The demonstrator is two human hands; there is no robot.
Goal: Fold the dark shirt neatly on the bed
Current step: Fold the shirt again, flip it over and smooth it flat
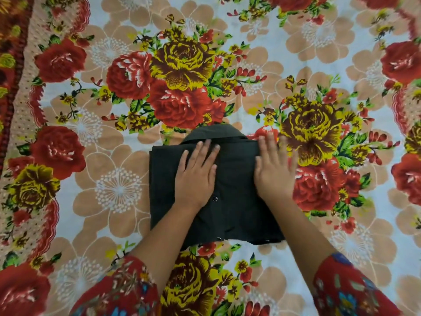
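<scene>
1. I see the dark shirt folded into a compact rectangle on the floral bedsheet, low in the centre of my view, with its collar at the far edge.
2. The left hand lies flat on the shirt, fingers straight, gripping nothing.
3. The right hand is also flat, across the shirt's right edge. Its fingers are blurred, so they may reach the sheet.
4. A metal snap shows beside the left wrist.

Head-worn view, facing steeply down (almost overhead), close above bed

Left hand and right hand flat, palms down, fingers straight
</scene>
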